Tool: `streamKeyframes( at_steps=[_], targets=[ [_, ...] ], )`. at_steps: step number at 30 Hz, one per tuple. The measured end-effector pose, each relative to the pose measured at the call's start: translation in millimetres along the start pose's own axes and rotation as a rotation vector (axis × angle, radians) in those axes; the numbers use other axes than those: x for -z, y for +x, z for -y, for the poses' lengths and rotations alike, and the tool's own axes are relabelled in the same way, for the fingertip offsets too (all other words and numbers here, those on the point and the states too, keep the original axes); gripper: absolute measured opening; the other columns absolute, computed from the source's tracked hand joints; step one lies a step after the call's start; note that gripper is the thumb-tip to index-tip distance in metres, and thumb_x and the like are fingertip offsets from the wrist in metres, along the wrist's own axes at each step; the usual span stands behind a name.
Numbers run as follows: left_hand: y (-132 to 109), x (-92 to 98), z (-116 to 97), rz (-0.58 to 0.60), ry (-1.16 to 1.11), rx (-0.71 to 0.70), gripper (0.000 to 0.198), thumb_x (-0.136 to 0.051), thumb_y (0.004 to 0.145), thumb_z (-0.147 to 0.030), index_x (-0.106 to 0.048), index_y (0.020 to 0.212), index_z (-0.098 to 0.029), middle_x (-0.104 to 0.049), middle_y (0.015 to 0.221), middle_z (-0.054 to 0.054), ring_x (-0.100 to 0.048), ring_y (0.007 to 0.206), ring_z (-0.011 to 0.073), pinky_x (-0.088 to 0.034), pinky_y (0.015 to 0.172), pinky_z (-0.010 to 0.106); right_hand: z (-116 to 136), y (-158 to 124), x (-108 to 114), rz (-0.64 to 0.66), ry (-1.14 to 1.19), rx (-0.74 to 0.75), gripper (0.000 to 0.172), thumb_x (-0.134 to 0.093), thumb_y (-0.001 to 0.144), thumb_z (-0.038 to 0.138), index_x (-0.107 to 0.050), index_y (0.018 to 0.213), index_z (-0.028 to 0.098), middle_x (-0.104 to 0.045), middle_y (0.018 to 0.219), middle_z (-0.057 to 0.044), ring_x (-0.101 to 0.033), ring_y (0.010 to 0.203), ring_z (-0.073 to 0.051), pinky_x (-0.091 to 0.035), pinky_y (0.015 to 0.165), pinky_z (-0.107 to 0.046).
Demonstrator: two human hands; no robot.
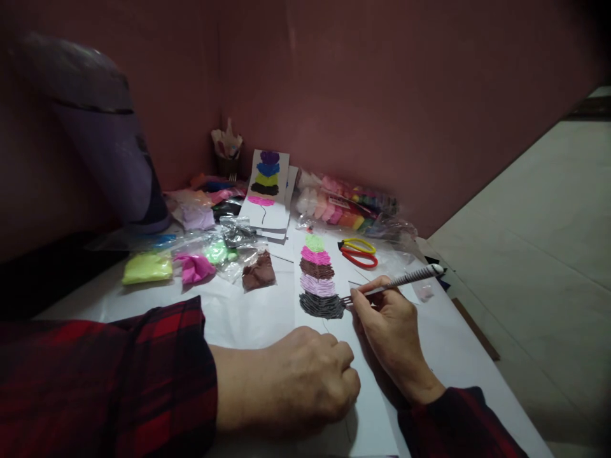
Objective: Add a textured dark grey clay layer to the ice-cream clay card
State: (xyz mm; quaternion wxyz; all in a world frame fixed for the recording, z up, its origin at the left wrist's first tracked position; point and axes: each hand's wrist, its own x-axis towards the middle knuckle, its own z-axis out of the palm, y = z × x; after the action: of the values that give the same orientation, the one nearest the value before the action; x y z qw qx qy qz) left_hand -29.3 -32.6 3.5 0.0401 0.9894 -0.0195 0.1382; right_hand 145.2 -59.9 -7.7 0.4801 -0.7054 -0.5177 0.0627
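My right hand [389, 318] grips a fork [403, 278] with a dark-and-white patterned handle. Its tines touch the right edge of the dark grey clay band [321, 305]. Above that band, lilac [318, 285], brown [317, 269], pink [316, 255] and light green [314, 243] clay bands are stacked, all with a ridged texture, on a white sheet [281, 318]. A thin curved line runs down from the grey band. My left hand [305, 375] rests closed on the sheet just below; its fingertips are curled under, hiding whatever may be inside.
Scissors [360, 253] with yellow and red handles lie right of the bands. Bags of yellow [147, 267], pink [195, 268] and brown clay [258, 271] lie left. Behind stand a card with coloured bands [281, 218], packs of clay [329, 203] and a purple container [107, 146].
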Motion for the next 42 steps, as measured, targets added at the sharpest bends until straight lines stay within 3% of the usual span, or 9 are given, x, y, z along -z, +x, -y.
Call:
streamKeyframes(
  at_steps=[7,18,26,33,42],
  targets=[
    [-1.4,-5.3,0.7,-0.057,0.013,-0.011,0.007,-0.055,0.078,-0.007,-0.059,0.078,-0.013,-0.059,0.076,0.006,-0.052,0.057,0.0174,-0.037,0.042,0.032,0.5,-0.6,3.1,-0.145,0.085,0.019,0.016,-0.065,0.076,0.028,-0.054,0.068,0.02,-0.057,0.056,0.003,-0.054,0.047,-0.013,-0.046,0.047,-0.026],
    [0.6,-3.4,0.2,-0.054,0.028,-0.013,0.005,-0.056,0.077,-0.008,-0.057,0.076,-0.013,-0.058,0.074,0.006,-0.051,0.057,0.0165,-0.035,0.042,0.03,5.9,-6.6,3.2,0.034,0.065,-0.007,0.015,-0.062,0.076,0.026,-0.053,0.065,0.019,-0.05,0.046,0.006,-0.046,0.041,-0.011,-0.037,0.041,-0.023],
    [0.8,0.0,-0.3,-0.008,0.005,0.0,0.006,-0.057,0.076,-0.008,-0.06,0.078,-0.012,-0.06,0.077,0.007,-0.053,0.058,0.0183,-0.037,0.042,0.033,-1.3,-2.0,5.2,-0.056,-0.092,0.021,0.015,-0.061,0.076,0.028,-0.055,0.065,0.019,-0.056,0.05,0.002,-0.052,0.046,-0.015,-0.041,0.048,-0.027],
    [-0.7,-2.4,0.2,-0.031,0.013,-0.003,0.008,-0.055,0.077,-0.007,-0.06,0.079,-0.012,-0.06,0.077,0.006,-0.052,0.057,0.0186,-0.035,0.041,0.033,2.6,-0.3,6.0,-0.185,-0.052,0.1,0.015,-0.062,0.076,0.023,-0.054,0.064,0.019,-0.054,0.051,0.004,-0.052,0.045,-0.012,-0.043,0.047,-0.025],
    [-0.3,-4.2,0.0,-0.041,0.014,-0.007,0.008,-0.055,0.077,-0.007,-0.06,0.079,-0.013,-0.06,0.076,0.006,-0.051,0.056,0.0178,-0.035,0.042,0.033,1.9,-0.7,2.0,-0.09,0.103,0.055,0.018,-0.066,0.079,0.029,-0.055,0.069,0.019,-0.055,0.054,0.004,-0.051,0.044,-0.011,-0.042,0.042,-0.023]
  ],
)
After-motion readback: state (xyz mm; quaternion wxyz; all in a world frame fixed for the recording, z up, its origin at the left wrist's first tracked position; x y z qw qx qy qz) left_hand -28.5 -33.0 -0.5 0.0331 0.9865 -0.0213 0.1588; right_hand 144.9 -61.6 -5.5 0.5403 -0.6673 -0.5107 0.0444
